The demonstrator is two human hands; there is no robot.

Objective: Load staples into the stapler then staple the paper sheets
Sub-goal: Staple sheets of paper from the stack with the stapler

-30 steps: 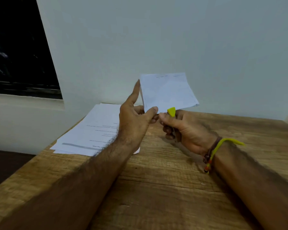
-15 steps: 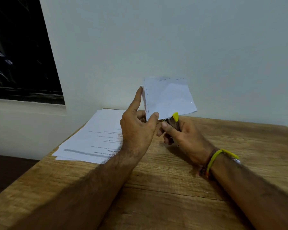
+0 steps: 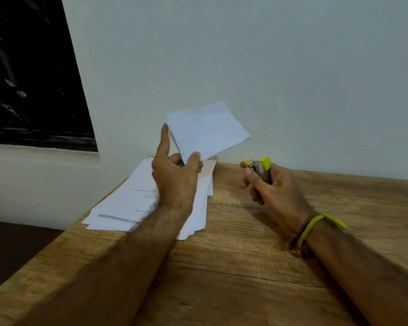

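My right hand (image 3: 272, 191), at 3 o'clock above the tabletop (image 3: 245, 267), grips the yellow-tipped stapler (image 3: 259, 169). My left hand (image 3: 176, 177) pinches a folded set of paper sheets (image 3: 206, 130), raised at 12 o'clock, apart from the stapler. A paper stack (image 3: 132, 203) lies at 10 o'clock.

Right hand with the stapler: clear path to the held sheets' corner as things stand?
Probably yes. The right hand grips the stapler apart from the sheets, which the left hand pinches at the lower corner. Only open air lies between; the left fingers crowd that corner.
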